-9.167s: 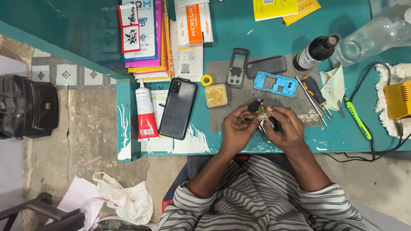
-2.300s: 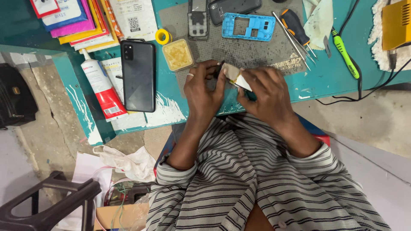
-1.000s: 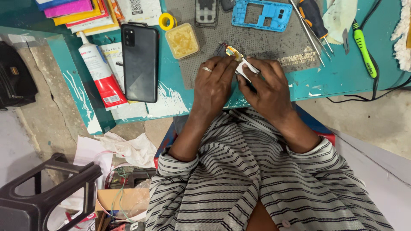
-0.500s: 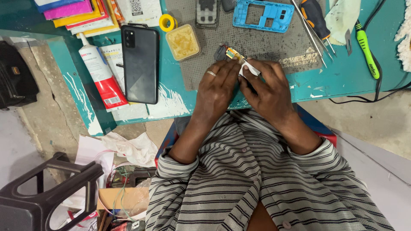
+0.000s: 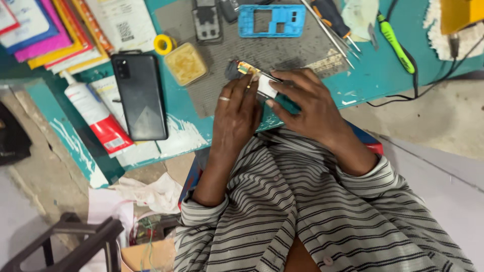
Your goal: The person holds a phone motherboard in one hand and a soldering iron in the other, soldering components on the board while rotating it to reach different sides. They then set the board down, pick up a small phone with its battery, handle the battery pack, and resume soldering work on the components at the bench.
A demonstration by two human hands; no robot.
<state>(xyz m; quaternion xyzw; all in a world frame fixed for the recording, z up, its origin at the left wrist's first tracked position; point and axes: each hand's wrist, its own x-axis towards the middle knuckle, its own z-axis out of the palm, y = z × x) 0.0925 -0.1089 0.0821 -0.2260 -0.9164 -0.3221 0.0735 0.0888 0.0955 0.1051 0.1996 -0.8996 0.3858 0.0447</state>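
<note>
Both hands close on a small phone board (image 5: 252, 73) at the near edge of the desk (image 5: 368, 75). The right hand (image 5: 307, 108) pinches its near end, where a white patch shows, with a dark teal piece tucked under the fingers; the left hand (image 5: 237, 113) steadies the side, fingertips touching gold contacts. So each grip is clamped on the board, which tilts above the grey mat (image 5: 282, 48), not lying flat.

By its look the board is light, thin and stiff, yet fragile: bare contacts and tiny parts could crack or smear under pressure. The edges seem the safest place to hold, with thumb and finger opposite, keeping off the gold strip. It may slip, being so small.

Just beyond lie a yellow tub (image 5: 185, 63), a tape ring (image 5: 163, 44) and a blue frame (image 5: 272, 20). Left of them rests a black phone (image 5: 139, 95) beside a glue tube (image 5: 97, 121). Screwdrivers (image 5: 333, 20) and a green tool (image 5: 396, 43) sit further right.
</note>
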